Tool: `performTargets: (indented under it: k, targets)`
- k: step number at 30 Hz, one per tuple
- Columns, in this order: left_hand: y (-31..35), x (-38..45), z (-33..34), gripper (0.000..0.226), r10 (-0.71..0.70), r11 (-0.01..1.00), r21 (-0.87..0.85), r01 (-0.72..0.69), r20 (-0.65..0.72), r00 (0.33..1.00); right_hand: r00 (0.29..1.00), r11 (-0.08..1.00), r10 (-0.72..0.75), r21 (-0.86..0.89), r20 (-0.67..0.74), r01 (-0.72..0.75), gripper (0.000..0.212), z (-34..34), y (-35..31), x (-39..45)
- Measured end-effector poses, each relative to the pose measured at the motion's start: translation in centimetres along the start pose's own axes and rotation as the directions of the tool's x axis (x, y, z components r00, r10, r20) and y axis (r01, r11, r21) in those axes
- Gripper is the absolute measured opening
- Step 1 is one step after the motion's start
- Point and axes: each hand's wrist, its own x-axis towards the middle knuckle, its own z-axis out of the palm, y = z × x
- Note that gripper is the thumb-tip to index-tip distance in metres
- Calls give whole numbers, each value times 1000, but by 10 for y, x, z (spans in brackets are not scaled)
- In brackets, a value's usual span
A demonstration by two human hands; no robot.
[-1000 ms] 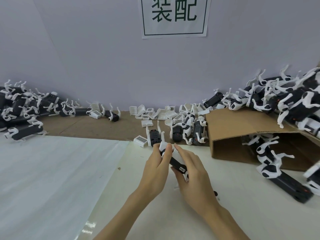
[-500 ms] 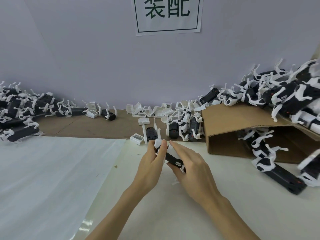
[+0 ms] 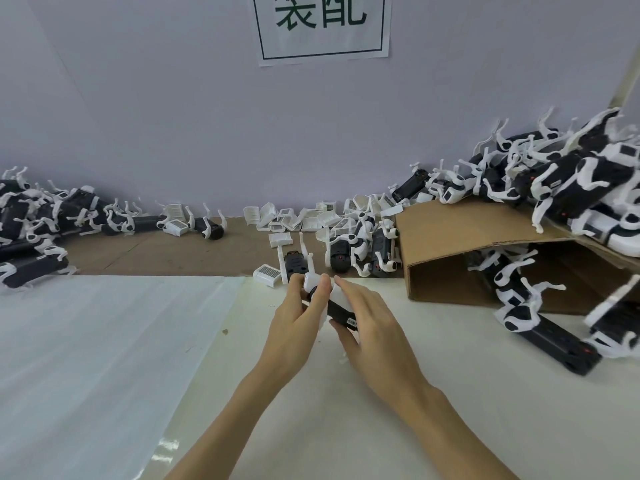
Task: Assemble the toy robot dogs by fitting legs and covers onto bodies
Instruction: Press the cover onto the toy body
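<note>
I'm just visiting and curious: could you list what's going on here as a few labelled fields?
Left hand: left hand grips the toy dog's white end
Right hand: right hand holds its black body
Surface: white table
Right side: cardboard box under a heap of dogs
Back: loose white covers
Wall: paper sign

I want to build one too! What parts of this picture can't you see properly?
Head view, the only one:
- The toy dog being built: both hands, the left hand and the right hand, cover most of it, so its legs stay hidden.
- The sign: its top is cut off by the picture's edge.
- The cardboard box: its inside is shadowy, with dogs partly hidden.
- The right pile: runs past the edge.
</note>
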Motion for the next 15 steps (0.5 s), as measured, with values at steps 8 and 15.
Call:
performTargets:
  k: [8, 15]
  targets:
    - [3, -3, 1, 34, 18, 999, -32, -17, 18, 1000, 994, 997, -37, 60, -105, 43, 59, 3, 8, 2]
    - [5, -4, -6, 54, 5, 997, -74, -1, 63, 998, 999, 980, 19, 197, 49, -28, 57, -4, 9, 4]
